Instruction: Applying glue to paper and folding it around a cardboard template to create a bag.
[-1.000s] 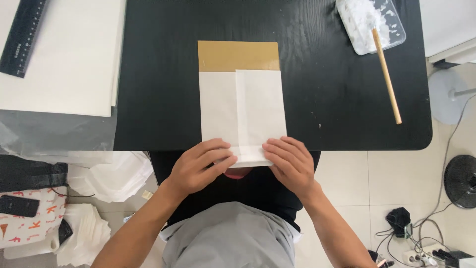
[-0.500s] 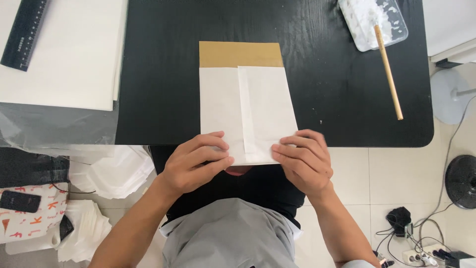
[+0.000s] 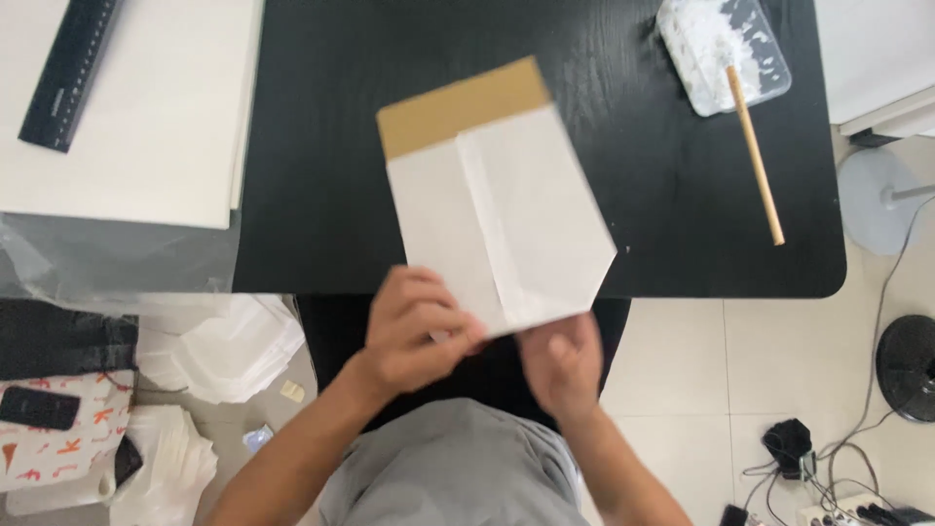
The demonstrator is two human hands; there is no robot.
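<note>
Both hands pinch the near edge of one folded paper bag point(image 3: 497, 214): left hand point(image 3: 414, 331) closed over its lower left corner with thumb and fingers clamped on the sheet, right hand point(image 3: 563, 362) gripping from beneath at the lower right, fingers curled under the edge. Bag: white, flat, creased down the middle with an overlapping seam, lower corners cut to a taper, a plain brown kraft band across its far end at 12 o'clock; tilted clockwise, far part over the black table point(image 3: 682, 214), near edge lifted past the table's front rim. Table: matt black, visible wood grain, rounded corners. At 1 o'clock, a clear plastic tray point(image 3: 723, 51) holding white paste, with a slim wooden stick point(image 3: 755, 156) resting in it and running toward 4 o'clock. At 10 o'clock, a stack of white sheets point(image 3: 146, 136) bearing a black ruler point(image 3: 68, 73). At 8 o'clock, on the floor, crumpled white papers point(image 3: 229, 341), a patterned white-and-orange bag point(image 3: 54, 438) and a dark phone point(image 3: 39, 407). At 4 o'clock, pale floor tiles point(image 3: 740, 390), cables and a power strip point(image 3: 847, 507).
</note>
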